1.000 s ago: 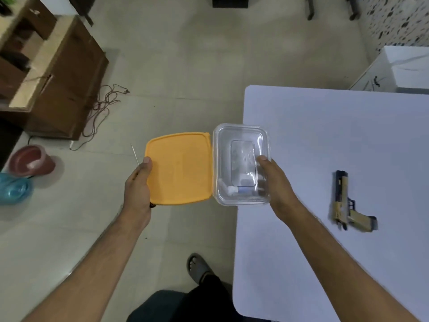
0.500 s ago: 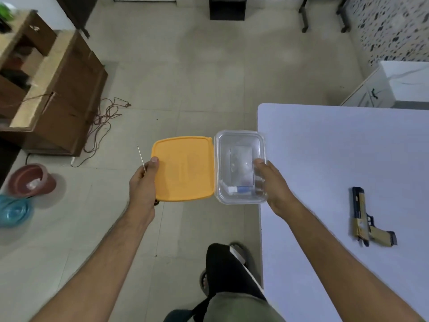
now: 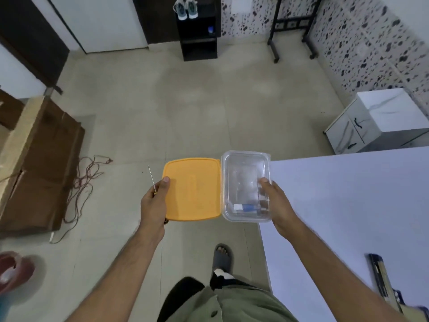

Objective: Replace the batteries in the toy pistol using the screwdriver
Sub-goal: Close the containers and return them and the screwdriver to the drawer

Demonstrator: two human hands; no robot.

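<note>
My left hand (image 3: pixel 154 202) grips the left edge of an orange lid (image 3: pixel 192 189), thumb on top, and also holds a thin screwdriver (image 3: pixel 151 178) whose shaft sticks up past the fingers. My right hand (image 3: pixel 277 202) holds a clear plastic container (image 3: pixel 246 185) by its right rim, thumb inside. A small blue and white item (image 3: pixel 247 207) lies at the container's near end. Both are held in the air over the floor, left of the white table (image 3: pixel 348 205). The black and tan toy pistol (image 3: pixel 383 283) lies on the table at the lower right, partly behind my right arm.
A white cabinet (image 3: pixel 385 119) stands beyond the table. On the left are a brown wooden unit (image 3: pixel 44 163) and loose cable (image 3: pixel 86 182) on the floor. A black shelf with shoes (image 3: pixel 197 31) is at the far wall. My sandalled foot (image 3: pixel 221 256) is below.
The view has tilted up and swung left, so the pistol and table slid toward the lower right. The lid and container stay held side by side in my hands.
</note>
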